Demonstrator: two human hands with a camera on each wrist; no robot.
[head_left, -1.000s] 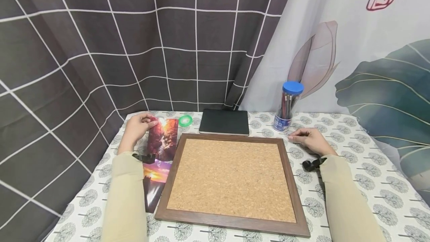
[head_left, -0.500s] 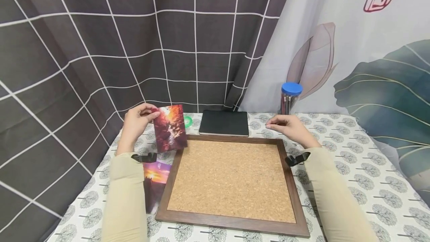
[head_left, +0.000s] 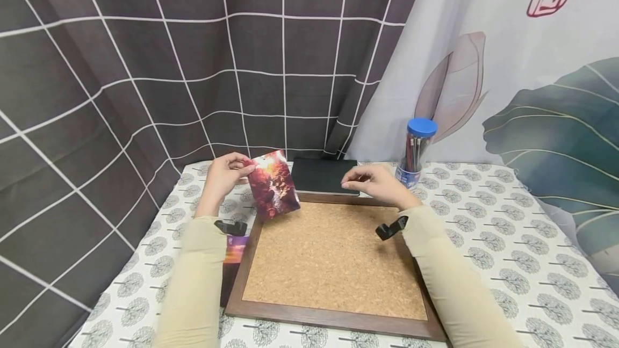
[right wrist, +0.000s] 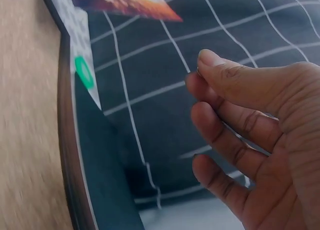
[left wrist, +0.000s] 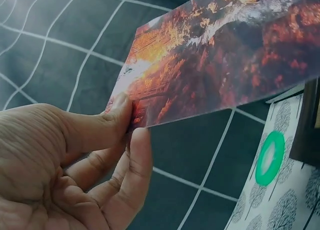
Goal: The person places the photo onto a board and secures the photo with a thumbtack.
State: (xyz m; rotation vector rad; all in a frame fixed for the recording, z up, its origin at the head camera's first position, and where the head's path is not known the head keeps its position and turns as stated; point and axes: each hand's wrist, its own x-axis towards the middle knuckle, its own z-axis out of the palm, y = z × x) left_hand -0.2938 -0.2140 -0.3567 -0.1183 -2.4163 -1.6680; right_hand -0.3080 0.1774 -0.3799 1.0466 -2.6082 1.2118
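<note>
A: Near left, first item?
B: Second photo [head_left: 230, 274], sunset colours, flat on the table [head_left: 522, 219], beside the frame [head_left: 338, 320], partly covered by the left sleeve [head_left: 191, 289].
A: Next along?
B: Left hand [head_left: 223, 179], thumb and fingers pinching the upper left corner of the first photo [head_left: 275, 187]. Photo red and orange, tilted, over the far left corner of the cork board [head_left: 333, 262]. Contact with the cork: cannot tell.
A: Amended entry?
B: Yes. A second ago the photo is left of the frame; now it is lifted and carried right.
A: Far side?
B: Green tape roll [left wrist: 267, 178], on the table, far left, seen in the wrist views. Black notebook [head_left: 321, 175], far middle, just beyond the frame.
A: Right hand [head_left: 382, 184]?
B: Over the board's far edge, thumb and forefinger tips together. Tiny glint there; cannot tell whether anything is held. Also amended: shifted left from beside the jar [head_left: 415, 152].
A: And the jar?
B: Far right, upright, blue lid, pencil-like sticks inside.
A: Meaning of the amendments?
B: By my reading, photo and both hands now gather at the board; the photo's placing remains unsettled.
</note>
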